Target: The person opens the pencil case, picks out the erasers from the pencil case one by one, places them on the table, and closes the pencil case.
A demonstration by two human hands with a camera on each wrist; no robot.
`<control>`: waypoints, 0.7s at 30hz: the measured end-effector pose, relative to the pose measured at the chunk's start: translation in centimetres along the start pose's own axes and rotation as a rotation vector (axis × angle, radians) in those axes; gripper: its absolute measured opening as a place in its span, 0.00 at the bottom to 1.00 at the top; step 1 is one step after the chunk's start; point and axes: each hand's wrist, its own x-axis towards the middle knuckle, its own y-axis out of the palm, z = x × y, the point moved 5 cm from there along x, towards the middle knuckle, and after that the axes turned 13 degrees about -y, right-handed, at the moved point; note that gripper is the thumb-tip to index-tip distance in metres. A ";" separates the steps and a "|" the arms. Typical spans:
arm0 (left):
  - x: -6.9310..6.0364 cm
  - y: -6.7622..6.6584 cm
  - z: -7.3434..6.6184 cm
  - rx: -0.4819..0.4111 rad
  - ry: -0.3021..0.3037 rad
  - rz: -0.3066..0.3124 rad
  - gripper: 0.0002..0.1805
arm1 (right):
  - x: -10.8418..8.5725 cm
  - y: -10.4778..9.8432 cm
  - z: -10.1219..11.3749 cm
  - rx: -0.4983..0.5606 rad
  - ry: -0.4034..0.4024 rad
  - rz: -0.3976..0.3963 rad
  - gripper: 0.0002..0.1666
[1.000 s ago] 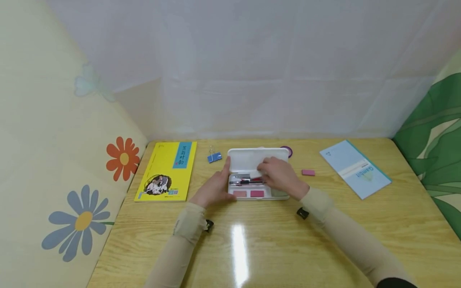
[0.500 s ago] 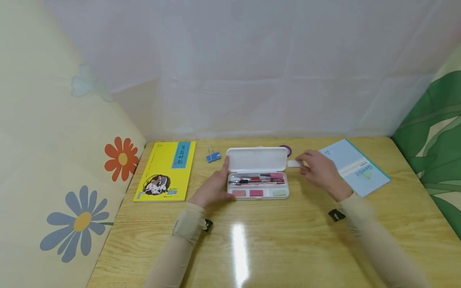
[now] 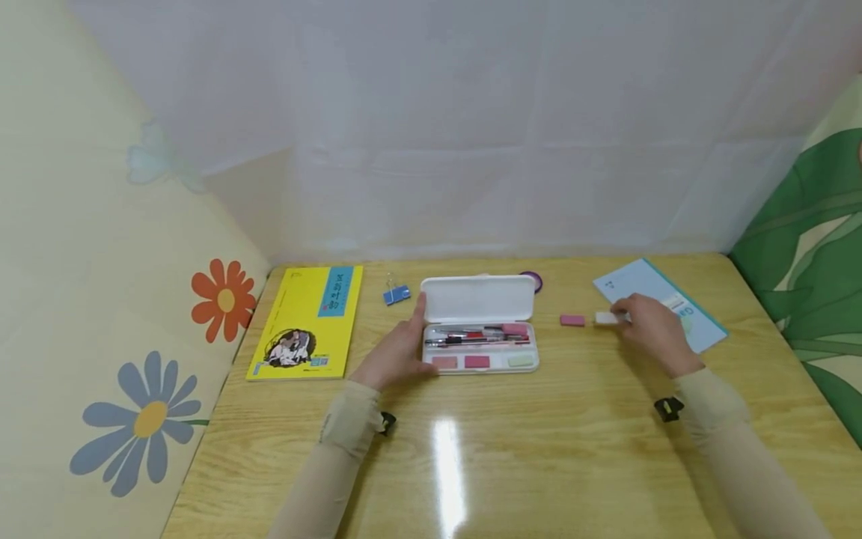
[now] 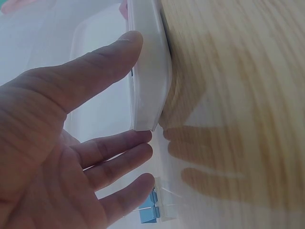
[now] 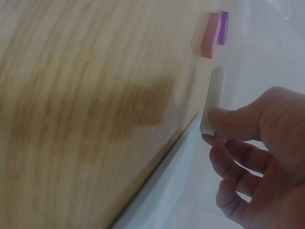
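Note:
A white pencil case [image 3: 481,370] stands with its lid raised, holding pens and several erasers. My left hand [image 3: 393,352] rests at its left end. In the left wrist view the thumb [image 4: 102,67] touches the case wall and the straight fingers [image 4: 119,155] reach its corner. My right hand [image 3: 653,329] pinches a white eraser [image 5: 214,93] between thumb and fingertips, a little above the table. Left of that eraser lies a pink eraser [image 3: 572,320] on the table. Beneath and behind the right hand is a light blue notebook [image 3: 703,340], partly hidden.
A yellow book [image 3: 306,322] lies on the left of the wooden table [image 3: 539,457]. Behind the left hand sits a blue binder clip [image 3: 397,294]. Part of a purple ring [image 3: 534,280] shows behind the case lid. A pale curtain [image 3: 431,150] hangs along the back edge.
My right hand has moved from the pencil case to the right with the white eraser, now beside the pink eraser. The left hand has stayed at the case.

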 end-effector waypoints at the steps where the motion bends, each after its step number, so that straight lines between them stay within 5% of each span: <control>1: 0.0 0.0 0.0 -0.002 0.001 0.000 0.76 | 0.0 0.2 -0.2 0.013 0.007 0.007 0.17; 21: 0.0 0.0 0.1 0.006 0.010 0.000 0.77 | 0.2 1.5 -0.7 0.041 0.010 0.023 0.16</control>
